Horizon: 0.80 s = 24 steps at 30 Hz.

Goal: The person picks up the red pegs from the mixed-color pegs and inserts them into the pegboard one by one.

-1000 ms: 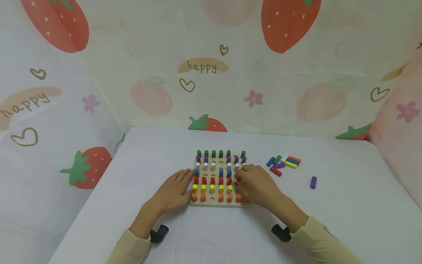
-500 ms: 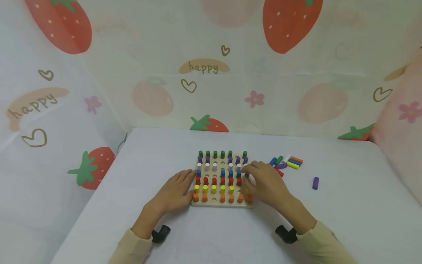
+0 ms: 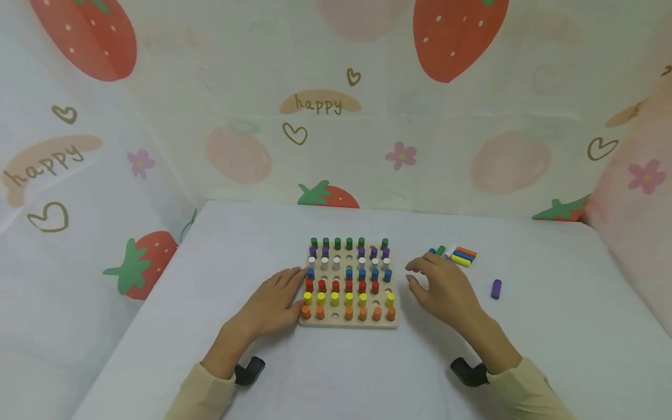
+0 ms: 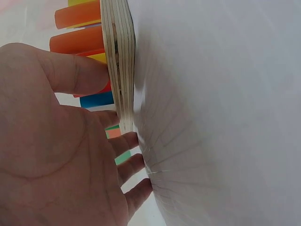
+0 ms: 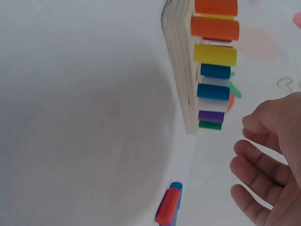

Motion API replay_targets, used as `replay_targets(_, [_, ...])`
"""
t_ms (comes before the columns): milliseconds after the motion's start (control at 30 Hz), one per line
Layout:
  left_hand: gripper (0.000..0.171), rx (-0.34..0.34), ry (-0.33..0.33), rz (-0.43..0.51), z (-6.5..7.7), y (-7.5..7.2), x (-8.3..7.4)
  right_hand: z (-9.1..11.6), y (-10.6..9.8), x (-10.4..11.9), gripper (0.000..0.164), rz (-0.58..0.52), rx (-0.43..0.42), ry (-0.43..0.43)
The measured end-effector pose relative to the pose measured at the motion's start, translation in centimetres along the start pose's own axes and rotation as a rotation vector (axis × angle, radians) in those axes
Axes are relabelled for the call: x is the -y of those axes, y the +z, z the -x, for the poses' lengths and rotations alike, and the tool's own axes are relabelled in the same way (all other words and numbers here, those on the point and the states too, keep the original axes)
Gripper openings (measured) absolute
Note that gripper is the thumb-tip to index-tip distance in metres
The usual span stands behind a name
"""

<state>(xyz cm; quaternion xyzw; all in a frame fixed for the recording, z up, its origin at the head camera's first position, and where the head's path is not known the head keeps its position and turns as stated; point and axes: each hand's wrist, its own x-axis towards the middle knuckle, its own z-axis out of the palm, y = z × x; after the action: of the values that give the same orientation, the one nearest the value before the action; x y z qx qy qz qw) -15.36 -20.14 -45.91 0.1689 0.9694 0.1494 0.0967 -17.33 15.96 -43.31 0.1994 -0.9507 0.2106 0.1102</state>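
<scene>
A wooden pegboard (image 3: 346, 325) lies in the middle of the table, set with rows of green, purple, white, blue, red, yellow and orange pegs. Several holes show bare among them. My left hand (image 3: 270, 303) rests at the board's left side; the left wrist view shows its thumb against the layered edge (image 4: 123, 66) and the other fingers stretched along it. Right of the board hovers my right hand (image 3: 446, 291), loosely bent and holding nothing. A blue peg (image 3: 388, 275) stands at the right end of the blue row. Below that hand, the right wrist view shows a red peg (image 5: 168, 207).
A loose pile of pegs lies behind my right hand, partly covered by it, with a yellow peg (image 3: 460, 262) and an orange peg (image 3: 466, 251) showing. One purple peg (image 3: 496, 289) lies apart to the right. A strawberry-printed sheet (image 3: 336, 140) hangs behind the table.
My right hand has let go of a blue peg at the right end of the blue row and moved right, off the board towards the loose pegs. The left hand stays put.
</scene>
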Motion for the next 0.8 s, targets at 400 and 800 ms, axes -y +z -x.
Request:
replay_targets(400, [0.069, -0.007, 0.009, 0.009, -0.1, -0.2, -0.1, 0.8, -0.1, -2.4, 0.022, -0.01, -0.007, 0.078])
replay_targets(800, [0.069, -0.005, 0.005, 0.006, 0.1, -0.5, -0.2, 1.8, -0.9, -4.3, 0.02, -0.087, -0.073, 0.125])
